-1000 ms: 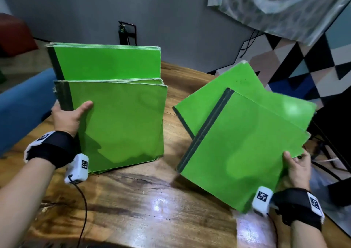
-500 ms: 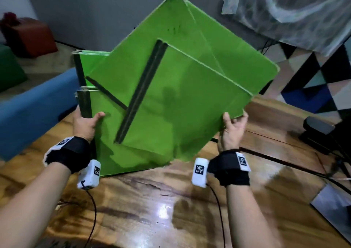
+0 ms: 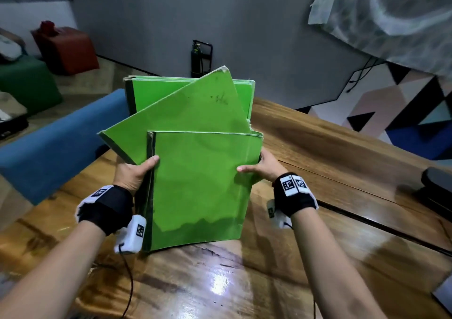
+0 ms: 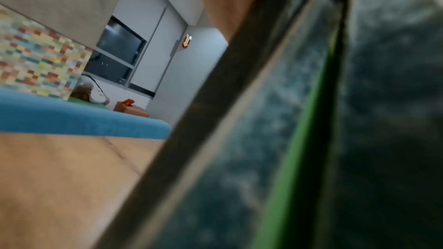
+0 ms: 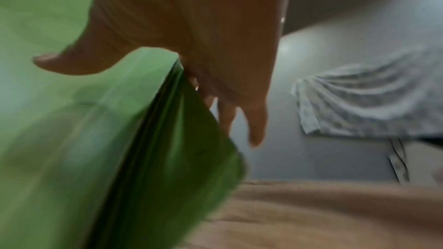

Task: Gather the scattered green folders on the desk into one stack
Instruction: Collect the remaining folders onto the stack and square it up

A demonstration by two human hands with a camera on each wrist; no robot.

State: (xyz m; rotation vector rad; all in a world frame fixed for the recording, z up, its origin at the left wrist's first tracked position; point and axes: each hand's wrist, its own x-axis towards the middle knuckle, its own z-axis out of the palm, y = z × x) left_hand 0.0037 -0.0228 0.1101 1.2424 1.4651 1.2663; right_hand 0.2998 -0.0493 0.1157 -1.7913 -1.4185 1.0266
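Folders [image 3: 200, 186] from my right side have now joined the upright bundle; my left hand [image 3: 133, 173] and right hand [image 3: 265, 166] clamp its edges, one folder [image 3: 186, 113] skewed, needing squaring.

I'm seeing bright green folders [image 3: 200, 184] with dark spines, a glossy brown wood-grain counter [image 3: 318, 152], black wrist bands [image 3: 107, 206], a blue bench [image 3: 56, 142], and a geometric black-pink-blue wall [image 3: 401, 108].

Right hand [image 3: 265, 166] carried two loose folders across from right side of table [image 3: 330, 147], merged them into upright bundle [image 3: 200, 186] at left hand [image 3: 133, 174]; one folder [image 3: 186, 113] now sticks out crooked; right grip moved to bundle's right edge.
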